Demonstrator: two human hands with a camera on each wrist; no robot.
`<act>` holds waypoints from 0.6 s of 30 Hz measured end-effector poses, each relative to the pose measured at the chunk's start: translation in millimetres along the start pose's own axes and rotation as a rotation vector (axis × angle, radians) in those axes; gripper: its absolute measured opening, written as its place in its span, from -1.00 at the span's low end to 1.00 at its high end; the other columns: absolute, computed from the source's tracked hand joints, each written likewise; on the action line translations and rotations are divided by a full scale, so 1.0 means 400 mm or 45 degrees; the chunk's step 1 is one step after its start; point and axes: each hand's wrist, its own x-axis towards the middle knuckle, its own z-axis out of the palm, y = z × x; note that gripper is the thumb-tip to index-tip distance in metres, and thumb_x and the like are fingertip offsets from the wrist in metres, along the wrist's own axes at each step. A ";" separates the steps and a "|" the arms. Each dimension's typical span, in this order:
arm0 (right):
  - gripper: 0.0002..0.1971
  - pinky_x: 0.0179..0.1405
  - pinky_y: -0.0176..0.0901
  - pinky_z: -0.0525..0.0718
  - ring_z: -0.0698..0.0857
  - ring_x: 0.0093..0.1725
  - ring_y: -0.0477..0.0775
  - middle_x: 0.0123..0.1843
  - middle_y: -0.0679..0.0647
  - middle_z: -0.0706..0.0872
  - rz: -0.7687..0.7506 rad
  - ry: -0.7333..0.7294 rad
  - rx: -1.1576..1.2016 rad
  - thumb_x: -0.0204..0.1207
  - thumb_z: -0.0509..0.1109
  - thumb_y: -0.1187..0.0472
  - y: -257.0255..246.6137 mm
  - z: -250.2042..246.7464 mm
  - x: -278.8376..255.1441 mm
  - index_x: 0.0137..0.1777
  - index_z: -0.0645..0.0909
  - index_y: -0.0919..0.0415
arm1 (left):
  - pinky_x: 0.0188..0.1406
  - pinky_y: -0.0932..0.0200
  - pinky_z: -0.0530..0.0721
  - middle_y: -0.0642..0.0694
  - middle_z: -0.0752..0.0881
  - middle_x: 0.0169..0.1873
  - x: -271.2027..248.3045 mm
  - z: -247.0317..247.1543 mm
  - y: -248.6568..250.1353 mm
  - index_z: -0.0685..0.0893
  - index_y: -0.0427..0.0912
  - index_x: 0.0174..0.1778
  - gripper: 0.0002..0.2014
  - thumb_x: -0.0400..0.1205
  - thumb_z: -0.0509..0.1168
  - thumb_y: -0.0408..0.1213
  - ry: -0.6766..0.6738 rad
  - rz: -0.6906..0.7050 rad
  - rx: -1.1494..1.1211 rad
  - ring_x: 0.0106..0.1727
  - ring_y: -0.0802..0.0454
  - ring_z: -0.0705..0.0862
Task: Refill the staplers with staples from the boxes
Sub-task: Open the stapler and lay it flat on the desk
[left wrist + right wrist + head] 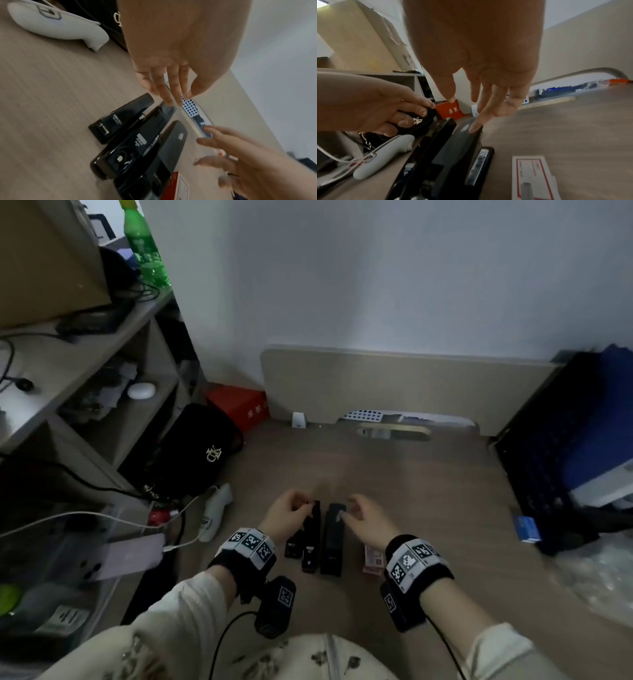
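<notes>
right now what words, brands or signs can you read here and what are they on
"deli": smallest stapler, white print; the line under it is too small.
Middle stapler: white label, blurred.
Staple box: red-framed print, blurred.
Red box: white characters, unreadable.
Black bag: gold monogram, letters unclear.

Cream sleeves (191, 607) end at black wrist bands (416, 573) ringed with black-and-white square-patterned tags (251, 544), each carrying a black camera block (275, 606) with a thin black cable (226, 642).
</notes>
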 end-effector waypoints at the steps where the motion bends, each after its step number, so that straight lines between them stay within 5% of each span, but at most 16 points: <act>1: -0.46 0.34 -0.06 0.52 0.53 0.37 0.10 0.44 0.13 0.50 0.043 -0.025 0.001 0.61 0.26 -0.01 0.004 0.007 0.009 0.54 0.29 0.15 | -0.57 0.39 0.52 -0.01 0.68 -0.17 0.004 -0.004 0.000 0.62 -0.18 0.13 -0.86 0.68 0.27 -0.29 0.013 -0.017 -0.017 -0.38 0.12 0.65; 11: -0.22 0.22 -0.08 0.57 0.64 0.26 0.17 0.37 0.09 0.60 0.290 -0.154 -0.002 0.48 0.32 -0.15 0.017 0.095 0.064 0.59 0.04 0.05 | -0.61 0.29 0.49 -0.07 0.73 -0.11 0.006 -0.060 -0.066 0.57 -0.16 0.12 -0.87 0.68 0.23 -0.31 0.166 -0.175 -0.140 -0.43 0.06 0.66; 18: -0.51 -0.09 -0.17 0.56 0.69 0.05 0.15 0.10 0.09 0.72 0.448 -0.026 0.014 0.34 0.39 -0.11 0.006 0.109 0.062 0.22 0.54 0.11 | -0.62 0.34 0.48 -0.09 0.72 -0.08 -0.022 -0.065 -0.075 0.57 -0.14 0.13 -0.84 0.66 0.21 -0.35 0.136 -0.168 -0.163 -0.45 0.11 0.65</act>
